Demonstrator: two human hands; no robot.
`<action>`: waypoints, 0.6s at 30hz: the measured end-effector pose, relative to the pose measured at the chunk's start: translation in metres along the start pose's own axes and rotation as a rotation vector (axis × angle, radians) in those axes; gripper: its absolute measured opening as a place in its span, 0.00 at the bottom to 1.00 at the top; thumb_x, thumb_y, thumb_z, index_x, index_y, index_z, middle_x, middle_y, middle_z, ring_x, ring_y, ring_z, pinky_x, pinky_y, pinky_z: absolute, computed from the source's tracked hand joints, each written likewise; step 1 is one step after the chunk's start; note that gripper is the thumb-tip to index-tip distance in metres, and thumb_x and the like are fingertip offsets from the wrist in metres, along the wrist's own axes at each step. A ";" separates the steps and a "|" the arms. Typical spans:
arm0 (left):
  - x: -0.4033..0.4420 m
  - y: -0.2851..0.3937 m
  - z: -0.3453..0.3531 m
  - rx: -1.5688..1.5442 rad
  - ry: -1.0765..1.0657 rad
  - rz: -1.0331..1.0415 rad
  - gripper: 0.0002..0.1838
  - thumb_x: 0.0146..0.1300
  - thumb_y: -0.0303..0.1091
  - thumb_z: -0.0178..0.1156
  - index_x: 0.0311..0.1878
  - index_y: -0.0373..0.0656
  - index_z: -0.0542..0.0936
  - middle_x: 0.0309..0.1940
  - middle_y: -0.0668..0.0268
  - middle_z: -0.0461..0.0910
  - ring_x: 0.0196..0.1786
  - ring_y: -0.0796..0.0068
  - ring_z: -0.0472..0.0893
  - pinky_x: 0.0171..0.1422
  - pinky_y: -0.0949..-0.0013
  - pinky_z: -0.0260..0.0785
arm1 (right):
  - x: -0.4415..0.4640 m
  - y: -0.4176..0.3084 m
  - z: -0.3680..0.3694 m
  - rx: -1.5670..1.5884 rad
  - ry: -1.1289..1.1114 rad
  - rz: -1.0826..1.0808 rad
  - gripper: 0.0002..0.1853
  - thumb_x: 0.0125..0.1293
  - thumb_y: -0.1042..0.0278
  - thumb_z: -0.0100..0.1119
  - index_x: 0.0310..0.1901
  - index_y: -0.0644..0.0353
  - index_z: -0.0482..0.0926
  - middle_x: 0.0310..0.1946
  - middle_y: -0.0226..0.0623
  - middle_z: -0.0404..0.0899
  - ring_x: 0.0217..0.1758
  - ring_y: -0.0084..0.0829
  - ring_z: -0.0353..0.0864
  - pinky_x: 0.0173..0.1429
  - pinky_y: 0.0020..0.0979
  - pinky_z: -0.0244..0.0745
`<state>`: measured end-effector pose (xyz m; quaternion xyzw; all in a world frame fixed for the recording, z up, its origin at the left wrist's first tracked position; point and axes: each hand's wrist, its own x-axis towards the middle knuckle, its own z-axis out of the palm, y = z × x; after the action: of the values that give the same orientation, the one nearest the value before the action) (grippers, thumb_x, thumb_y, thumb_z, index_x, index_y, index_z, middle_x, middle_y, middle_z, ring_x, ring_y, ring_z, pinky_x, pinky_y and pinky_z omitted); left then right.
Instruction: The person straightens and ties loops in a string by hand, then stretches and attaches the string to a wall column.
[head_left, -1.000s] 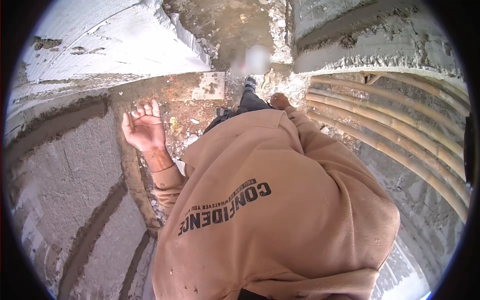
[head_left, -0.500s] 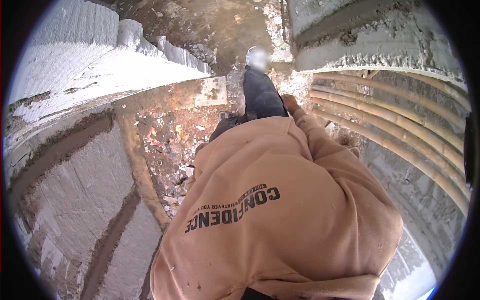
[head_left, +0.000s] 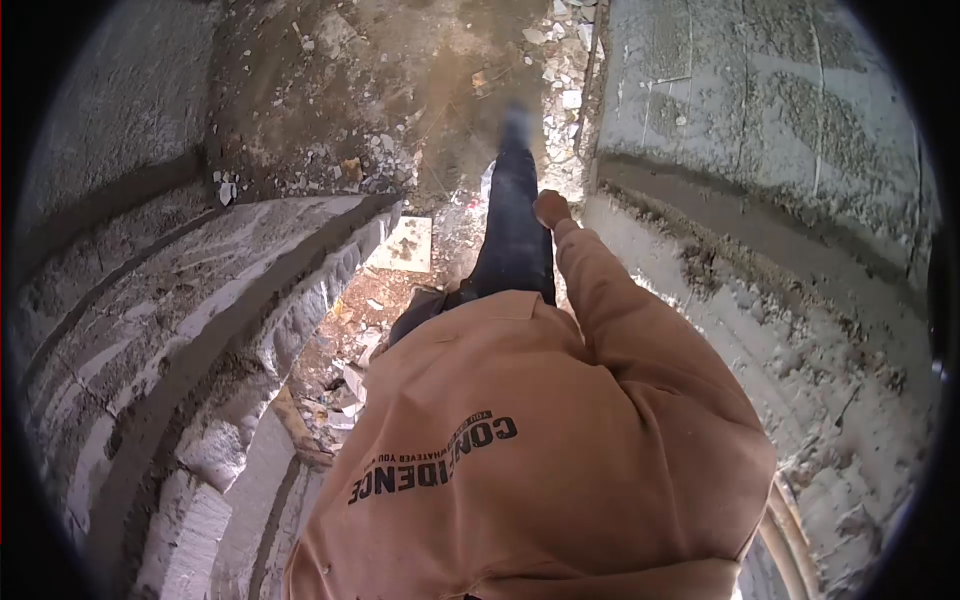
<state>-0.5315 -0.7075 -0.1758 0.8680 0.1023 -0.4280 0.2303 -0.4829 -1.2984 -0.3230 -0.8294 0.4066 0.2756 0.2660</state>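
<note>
My right hand (head_left: 552,208) hangs beside my dark trouser leg (head_left: 515,225), near the thigh or knee. Its fingers look curled closed, and nothing sticks out of them. The tan sweatshirt (head_left: 560,430) I wear, with dark lettering on its front, fills the lower middle of the view. My left hand does not show; the left arm is hidden behind the sweatshirt. One foot (head_left: 516,125), blurred, is stretched forward on the floor.
Rough grey block walls rise on the left (head_left: 190,330) and right (head_left: 760,220), forming a narrow gap. Rubble (head_left: 385,155) and scraps litter the dirt floor (head_left: 450,70). A pale flat slab (head_left: 405,245) lies ahead at left. Curved poles (head_left: 788,540) show at lower right.
I have moved forward through the gap between the walls. The bamboo poles have slid back to the lower right. My right hand has swung slightly forward and left in view.
</note>
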 end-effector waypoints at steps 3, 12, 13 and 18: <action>-0.010 0.043 0.012 0.454 0.030 0.245 0.16 0.71 0.41 0.59 0.53 0.41 0.84 0.49 0.52 0.86 0.50 0.63 0.85 0.50 0.61 0.76 | 0.061 -0.027 -0.092 0.142 -0.012 0.023 0.14 0.64 0.63 0.55 0.44 0.57 0.86 0.42 0.52 0.87 0.48 0.49 0.88 0.54 0.46 0.81; 0.026 0.389 -0.017 -0.424 0.017 -0.446 0.39 0.73 0.49 0.59 0.75 0.30 0.62 0.70 0.40 0.69 0.72 0.48 0.70 0.76 0.58 0.61 | 0.244 -0.034 -0.118 0.552 -0.572 0.116 0.08 0.67 0.71 0.60 0.45 0.59 0.83 0.39 0.39 0.85 0.33 0.32 0.87 0.35 0.35 0.81; 0.037 0.397 -0.011 -0.394 0.008 -0.445 0.41 0.72 0.50 0.60 0.76 0.30 0.61 0.71 0.40 0.67 0.74 0.48 0.68 0.77 0.58 0.59 | 0.262 -0.027 -0.097 0.366 -0.492 -0.106 0.10 0.65 0.67 0.61 0.46 0.58 0.84 0.40 0.42 0.86 0.39 0.37 0.87 0.42 0.38 0.81; 0.100 0.399 0.035 -0.215 -0.257 -0.460 0.51 0.65 0.57 0.66 0.77 0.27 0.56 0.72 0.37 0.65 0.74 0.42 0.68 0.76 0.53 0.61 | 0.292 -0.087 -0.045 0.152 -0.462 -0.201 0.15 0.61 0.60 0.63 0.46 0.57 0.86 0.44 0.47 0.87 0.53 0.50 0.85 0.57 0.44 0.80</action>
<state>-0.3456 -1.0752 -0.1487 0.7312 0.3114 -0.5620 0.2291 -0.2499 -1.4367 -0.4697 -0.7585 0.2702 0.3985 0.4393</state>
